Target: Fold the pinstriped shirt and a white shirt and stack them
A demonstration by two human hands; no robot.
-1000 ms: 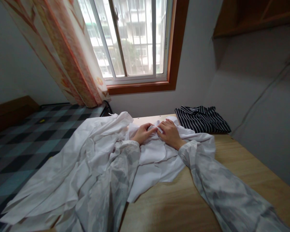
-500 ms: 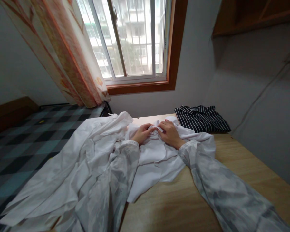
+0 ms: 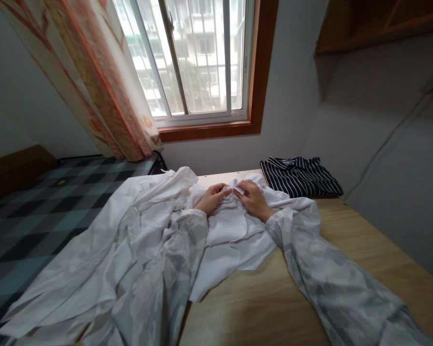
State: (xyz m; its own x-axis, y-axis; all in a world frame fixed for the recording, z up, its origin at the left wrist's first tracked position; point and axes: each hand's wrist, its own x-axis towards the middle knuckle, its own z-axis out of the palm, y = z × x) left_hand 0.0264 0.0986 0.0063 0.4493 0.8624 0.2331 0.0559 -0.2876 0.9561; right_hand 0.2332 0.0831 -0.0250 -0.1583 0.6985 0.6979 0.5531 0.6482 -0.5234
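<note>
The white garment (image 3: 130, 250) runs off the bottom edge; fingertips (image 3: 234, 188) hide its pinched fold.

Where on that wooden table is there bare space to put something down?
Bare wood shows on the table right of the right sleeve, below the striped shirt, and between the sleeves in front. Crowded: the white shirt under both hands and the white heap left.

wooden table (image 3: 350, 250), white garment (image 3: 223, 235), striped shirt (image 3: 301, 176)

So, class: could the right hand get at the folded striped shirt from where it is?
Probably yes: the right hand pinches the white shirt beside the striped shirt, with nothing between them.
</note>
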